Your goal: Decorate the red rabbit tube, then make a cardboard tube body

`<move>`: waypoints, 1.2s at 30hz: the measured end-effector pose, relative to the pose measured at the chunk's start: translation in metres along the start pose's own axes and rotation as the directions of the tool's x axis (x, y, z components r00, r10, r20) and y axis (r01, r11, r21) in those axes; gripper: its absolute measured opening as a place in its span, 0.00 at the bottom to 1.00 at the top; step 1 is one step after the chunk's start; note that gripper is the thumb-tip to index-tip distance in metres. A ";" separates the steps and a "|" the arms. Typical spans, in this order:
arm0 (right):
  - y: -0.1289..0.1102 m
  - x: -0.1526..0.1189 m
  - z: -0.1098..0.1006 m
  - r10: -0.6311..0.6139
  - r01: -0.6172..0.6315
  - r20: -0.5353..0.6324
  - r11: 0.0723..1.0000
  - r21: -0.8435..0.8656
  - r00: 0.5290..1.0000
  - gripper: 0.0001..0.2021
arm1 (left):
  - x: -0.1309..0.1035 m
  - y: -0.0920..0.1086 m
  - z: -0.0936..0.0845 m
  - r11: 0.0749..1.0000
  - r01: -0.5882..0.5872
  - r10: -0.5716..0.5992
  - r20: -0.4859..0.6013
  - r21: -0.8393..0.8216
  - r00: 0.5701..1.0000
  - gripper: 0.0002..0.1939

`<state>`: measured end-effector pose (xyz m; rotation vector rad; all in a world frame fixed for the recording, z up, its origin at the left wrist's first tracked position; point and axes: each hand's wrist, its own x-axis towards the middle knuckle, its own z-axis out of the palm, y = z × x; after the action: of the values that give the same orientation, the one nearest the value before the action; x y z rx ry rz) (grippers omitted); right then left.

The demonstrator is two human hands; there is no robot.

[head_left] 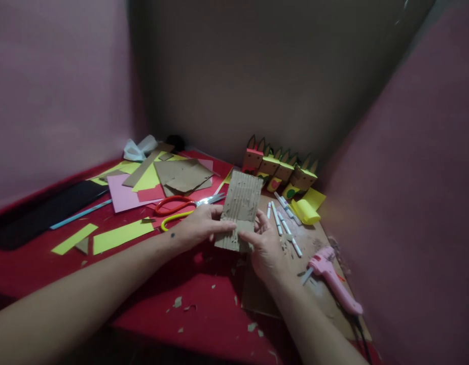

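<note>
A rectangular piece of corrugated cardboard (242,197), its ridges showing and its surface torn in spots, is held up over the red table. My left hand (206,223) grips its left edge, thumb lying across the front. On the lower right side, my right hand (265,243) holds it too, with the thumb on the front and the fingers behind. Scissors (173,205) with red and yellow handles lie open just beyond my left hand. Small cardboard scraps (177,302) are scattered on the red cloth below.
Coloured paper and cardboard pieces (181,175) cover the back left, near a black object (47,213). At the back stand small box figures with pointed tops (283,170). White markers (290,235), a yellow paper roll (305,211) and a pink glue gun (335,279) lie right on a cardboard sheet (259,294).
</note>
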<state>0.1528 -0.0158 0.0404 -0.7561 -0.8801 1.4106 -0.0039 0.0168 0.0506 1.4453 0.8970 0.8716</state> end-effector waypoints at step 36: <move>-0.004 -0.003 -0.004 0.253 -0.243 0.188 0.967 -0.074 0.949 0.19 | 0.003 0.000 -0.002 0.966 0.070 -0.075 -0.009 -0.250 0.997 0.09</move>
<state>0.1584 -0.0183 0.0414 -0.7957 -1.0010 1.7138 -0.0043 0.0207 0.0508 1.1818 0.8171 0.9100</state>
